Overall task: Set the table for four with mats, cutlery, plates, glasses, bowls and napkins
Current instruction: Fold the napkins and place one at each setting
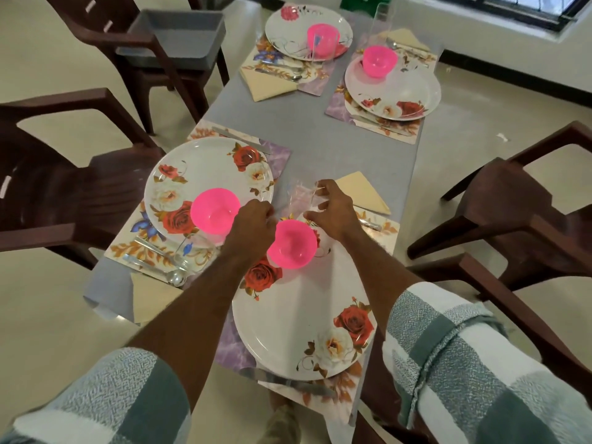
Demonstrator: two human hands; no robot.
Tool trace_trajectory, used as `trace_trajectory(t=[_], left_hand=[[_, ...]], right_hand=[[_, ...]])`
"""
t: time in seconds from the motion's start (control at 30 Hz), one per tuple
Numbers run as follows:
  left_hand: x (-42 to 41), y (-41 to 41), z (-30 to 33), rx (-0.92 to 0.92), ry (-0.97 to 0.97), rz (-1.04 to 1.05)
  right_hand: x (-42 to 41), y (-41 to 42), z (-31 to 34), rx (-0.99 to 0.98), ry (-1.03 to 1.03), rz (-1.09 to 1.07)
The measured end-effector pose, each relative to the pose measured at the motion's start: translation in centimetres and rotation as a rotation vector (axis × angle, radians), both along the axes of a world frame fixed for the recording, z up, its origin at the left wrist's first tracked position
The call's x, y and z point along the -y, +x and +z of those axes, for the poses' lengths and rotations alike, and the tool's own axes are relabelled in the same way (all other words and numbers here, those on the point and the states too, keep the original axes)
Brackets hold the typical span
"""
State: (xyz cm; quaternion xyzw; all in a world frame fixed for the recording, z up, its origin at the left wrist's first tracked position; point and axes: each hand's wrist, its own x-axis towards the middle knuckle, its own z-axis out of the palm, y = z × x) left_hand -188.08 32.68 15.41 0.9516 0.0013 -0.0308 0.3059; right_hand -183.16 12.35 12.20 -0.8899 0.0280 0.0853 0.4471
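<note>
From the head view we reached both arms over the near place setting toward a clear glass [301, 195] that stood just beyond the near plate [298, 328], between it and the left plate [208, 174]. Our right hand [333, 208] had its fingers spread and curled around the glass's right side, touching or nearly touching it; the glass was too faint for us to tell whether the grip had closed. Our left hand [253, 224] was bunched near the glass's left edge with the fingers drawn in, and we could not tell whether it pinched anything. We judged the two hands flanked the glass to steady it while setting it at the head of this setting, where a glass belongs. The near pink bowl [291, 245] sat on the plate's far rim, directly under our wrists, so any lowering of the arms risked knocking it. Another pink bowl [215, 211] sat on the left plate, close by our left hand. A folded napkin [363, 193] lay just right of the glass. The two far settings [392, 88] already carried plates, bowls, napkins and cutlery. Brown chairs [512, 200] ringed the table [320, 139], one holding a grey tub [174, 33].
</note>
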Motion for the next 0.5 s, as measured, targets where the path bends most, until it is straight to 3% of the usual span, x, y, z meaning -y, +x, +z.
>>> trace_trajectory(t=[0.13, 0.27, 0.5], left_hand=[[0.6, 0.6, 0.1, 0.007, 0.002, -0.010], [2.0, 0.5, 0.4, 0.027, 0.021, -0.060], [2.7, 0.6, 0.4, 0.037, 0.044, -0.068]], right_hand=[[3.3, 0.3, -0.6, 0.051, -0.244, -0.121], [5.4, 0.5, -0.6, -0.106, -0.586, -0.040], [6.3, 0.1, -1.6, -0.130, -0.732, 0.004]])
